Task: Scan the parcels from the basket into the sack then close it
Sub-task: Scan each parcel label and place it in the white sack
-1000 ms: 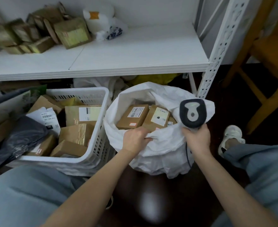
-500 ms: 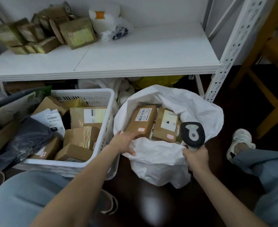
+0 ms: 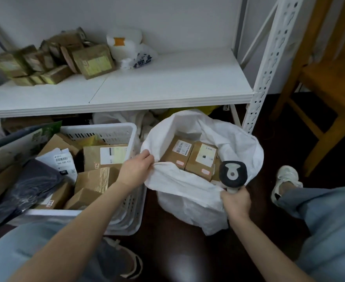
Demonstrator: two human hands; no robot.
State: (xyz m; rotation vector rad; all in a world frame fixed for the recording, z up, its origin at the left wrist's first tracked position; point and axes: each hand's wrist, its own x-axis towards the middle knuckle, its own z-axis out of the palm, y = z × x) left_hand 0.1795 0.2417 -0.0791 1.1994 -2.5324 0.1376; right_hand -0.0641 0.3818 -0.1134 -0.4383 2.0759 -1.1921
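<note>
1. Head view, hands: left hand (image 3: 136, 169) reached across the basket's right wall and pinched the near-left rim of the white sack (image 3: 187, 198), fingers curled over the cloth, thumb under it.
2. Right hand (image 3: 236, 202): wrapped tight round the handle of the scanner (image 3: 233, 173), dark head up, pale grey patch facing the camera. Pressed against the sack's near-right rim; could not tell whether it pinched the cloth too.
3. Sack: stood open on the dark floor, just right of the basket (image 3: 114, 133). Held two brown parcels side by side, the left parcel (image 3: 175, 153) and the right parcel (image 3: 203, 161), each with a white label on top and a small pink sticker on the near edge. Print too blurred to read.
4. Basket: white, slotted, crowded with brown boxes. Top box (image 3: 104, 156) carried a white-and-yellow label and red handwriting, illegible. White mailer (image 3: 60, 161) showed a barcode and a line of digits, too soft to make out. Dark bag (image 3: 31, 186) lay over the near-left parcels and hid them.
5. Shelf (image 3: 167, 86), far side: heap of small boxes (image 3: 53, 60) with yellowish labels, unreadable; beside it a white bag (image 3: 124, 43) with an orange patch and blue print, also unreadable.
6. Cut off or hard to make out: wooden chair (image 3: 330, 82) clipped by the right edge; things under the shelf lost in shadow; the basket's left side hidden behind packages.
</note>
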